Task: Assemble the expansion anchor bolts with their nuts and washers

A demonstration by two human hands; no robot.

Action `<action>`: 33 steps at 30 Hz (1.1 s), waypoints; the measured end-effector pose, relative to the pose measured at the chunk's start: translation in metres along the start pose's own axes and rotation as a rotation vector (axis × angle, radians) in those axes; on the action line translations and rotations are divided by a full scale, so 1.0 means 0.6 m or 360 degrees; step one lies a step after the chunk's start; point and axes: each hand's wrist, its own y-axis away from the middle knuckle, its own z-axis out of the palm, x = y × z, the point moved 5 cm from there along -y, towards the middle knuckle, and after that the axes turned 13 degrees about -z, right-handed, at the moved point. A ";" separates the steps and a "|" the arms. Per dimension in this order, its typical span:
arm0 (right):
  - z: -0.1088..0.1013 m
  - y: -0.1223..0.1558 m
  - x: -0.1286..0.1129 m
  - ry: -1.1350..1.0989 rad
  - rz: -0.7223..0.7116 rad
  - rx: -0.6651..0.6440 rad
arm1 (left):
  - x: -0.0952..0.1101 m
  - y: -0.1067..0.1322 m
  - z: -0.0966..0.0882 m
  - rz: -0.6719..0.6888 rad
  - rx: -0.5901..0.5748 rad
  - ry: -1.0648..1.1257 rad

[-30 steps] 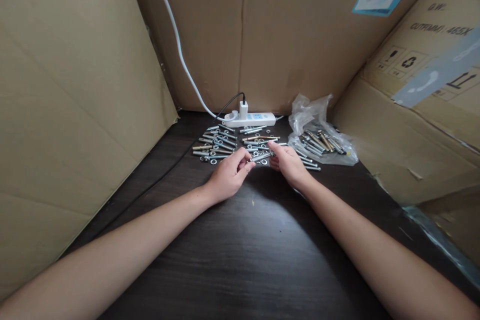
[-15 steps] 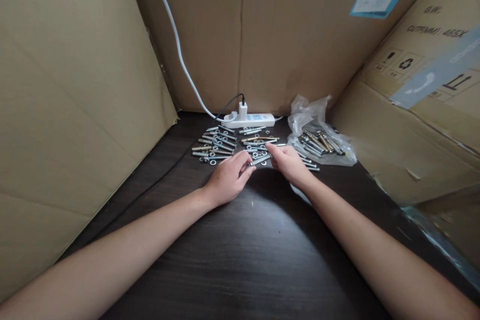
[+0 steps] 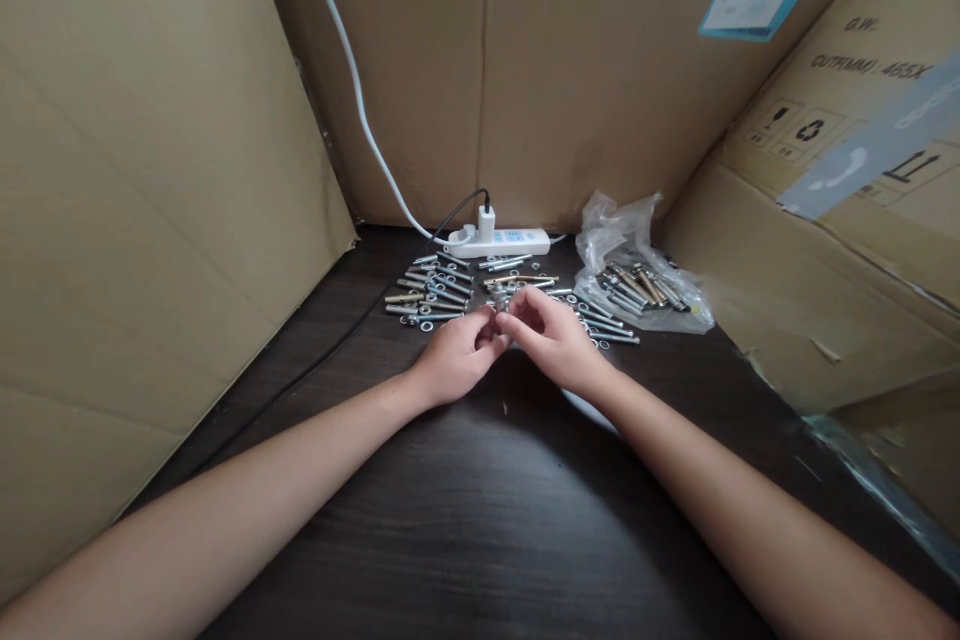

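Observation:
My left hand [image 3: 456, 357] is closed, its fingers pinching a metal bolt [image 3: 500, 300] that is mostly hidden behind the fingertips. From the other side my right hand [image 3: 553, 338] curls in, thumb and forefinger closed on the same bolt. Just beyond the hands lie loose steel washers and bolts [image 3: 517, 277]. To the left of them is a group of bolts with sleeves, nuts and washers [image 3: 431, 295]. Several long bolts [image 3: 609, 328] lie right of my right hand.
A clear plastic bag [image 3: 637, 290] holding more bolts lies at the right. Behind the hardware sits a white power strip [image 3: 510, 242] with a charger [image 3: 486, 222] plugged in. A black cable [image 3: 322, 357] runs across the dark table [image 3: 480, 520]. Cardboard boxes [image 3: 405, 50] enclose three sides.
My right hand has moved left to meet my left hand at the bolt. The bolt, which lay slanted between the hands, now points more upward. Washers and bolts at the right are uncovered.

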 end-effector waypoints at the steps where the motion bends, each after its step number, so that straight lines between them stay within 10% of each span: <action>1: 0.001 0.000 -0.007 0.0067 -0.0038 -0.0039 | -0.001 -0.001 0.000 0.0005 -0.0010 0.0040; 11: -0.002 -0.005 -0.015 0.0700 -0.0184 -0.0156 | -0.002 -0.003 0.004 -0.0008 -0.0040 -0.0117; 21: -0.238 0.016 0.144 0.1477 0.0575 -0.0149 | 0.021 0.003 0.003 0.0080 -0.0170 -0.0136; 33: -0.237 0.033 0.180 0.1495 0.0748 -0.0553 | 0.019 0.003 0.005 0.0085 -0.0219 -0.0175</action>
